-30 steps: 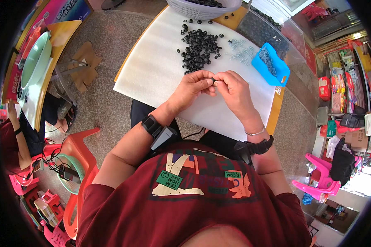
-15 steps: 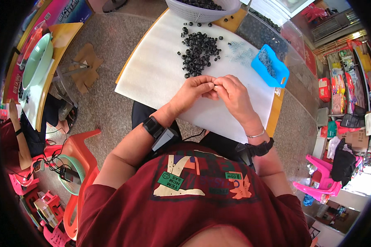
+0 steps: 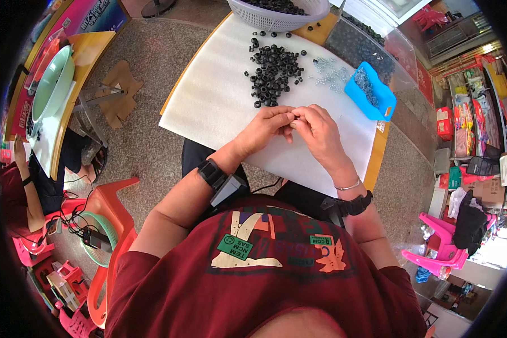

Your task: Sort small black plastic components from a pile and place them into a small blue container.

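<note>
- A seated person in a dark red printed shirt works at a table covered by a white foam sheet [image 3: 219,107], seen from above.
- The left hand [image 3: 267,125] and the right hand [image 3: 321,130] meet fingertip to fingertip over the middle of the sheet, both pinched around something very small; what it is cannot be made out from this height, though it may be one of the black rings.
- Left fingers [image 3: 284,117] curl inward toward the right thumb, the two hands touching at the tips.
- A loose pile of black rubber rings [image 3: 273,73] lies on the sheet just beyond the hands, with a few strays scattered toward the far edge.
- To the right of that pile sits a scatter of small clear parts [image 3: 329,72], and right of those a blue plastic tray [image 3: 372,93] holding more small pieces.
- At the far edge of the table stands a white mesh basket [image 3: 276,17] heaped with black rings.
- A black wrist strap with a small device [image 3: 219,179] is on the left forearm; a black watch [image 3: 352,205] and a thin silver bangle [image 3: 348,186] are on the right wrist.
- An orange plastic chair [image 3: 110,208] stands near the person's left side on the speckled floor.
- Far left, another person sits by a second table bearing a pale green bowl [image 3: 53,81].
</note>
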A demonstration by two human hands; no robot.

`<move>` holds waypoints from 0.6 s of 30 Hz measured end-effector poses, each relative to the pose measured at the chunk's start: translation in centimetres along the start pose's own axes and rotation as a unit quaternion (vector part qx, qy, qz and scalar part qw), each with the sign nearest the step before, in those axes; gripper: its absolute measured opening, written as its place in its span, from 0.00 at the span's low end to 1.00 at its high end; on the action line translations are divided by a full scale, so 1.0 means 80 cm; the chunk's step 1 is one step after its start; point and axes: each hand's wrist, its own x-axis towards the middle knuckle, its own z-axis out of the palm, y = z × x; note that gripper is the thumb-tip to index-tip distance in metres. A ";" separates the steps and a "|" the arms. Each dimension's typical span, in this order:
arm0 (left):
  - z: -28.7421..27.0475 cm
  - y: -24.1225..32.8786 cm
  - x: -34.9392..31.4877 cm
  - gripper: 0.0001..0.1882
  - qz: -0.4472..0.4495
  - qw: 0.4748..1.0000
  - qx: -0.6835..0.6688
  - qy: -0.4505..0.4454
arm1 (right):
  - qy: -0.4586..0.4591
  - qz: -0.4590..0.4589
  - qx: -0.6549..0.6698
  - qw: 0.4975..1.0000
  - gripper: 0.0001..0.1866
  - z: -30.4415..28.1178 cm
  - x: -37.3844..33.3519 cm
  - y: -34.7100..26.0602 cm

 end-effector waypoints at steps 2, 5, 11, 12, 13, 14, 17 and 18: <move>-0.002 -0.005 0.001 0.15 0.015 1.000 -0.012 0.007 | 0.024 0.007 0.003 1.000 0.06 0.004 -0.001 -0.001; 0.002 -0.002 0.000 0.15 0.013 0.998 -0.034 0.045 | 0.060 0.033 0.017 0.998 0.07 0.009 -0.005 0.002; -0.002 -0.005 0.000 0.14 0.018 0.998 -0.041 0.038 | 0.071 0.054 0.046 0.995 0.07 0.017 -0.010 0.001; -0.001 -0.005 0.000 0.14 0.020 0.999 -0.031 0.036 | 0.064 0.054 0.037 0.996 0.07 0.017 -0.009 -0.001; 0.000 -0.004 0.000 0.14 0.022 0.999 -0.022 0.034 | 0.057 0.054 0.028 0.996 0.07 0.017 -0.007 -0.003; 0.002 -0.003 0.000 0.14 0.024 0.999 -0.012 0.032 | 0.050 0.055 0.018 0.997 0.07 0.016 -0.006 -0.004; 0.004 -0.001 0.000 0.15 0.024 0.999 0.037 0.017 | 0.043 0.053 0.013 0.998 0.06 0.015 -0.007 0.003; 0.005 0.000 -0.001 0.15 0.022 0.999 0.037 0.014 | 0.045 0.042 -0.006 0.998 0.06 0.015 -0.007 0.004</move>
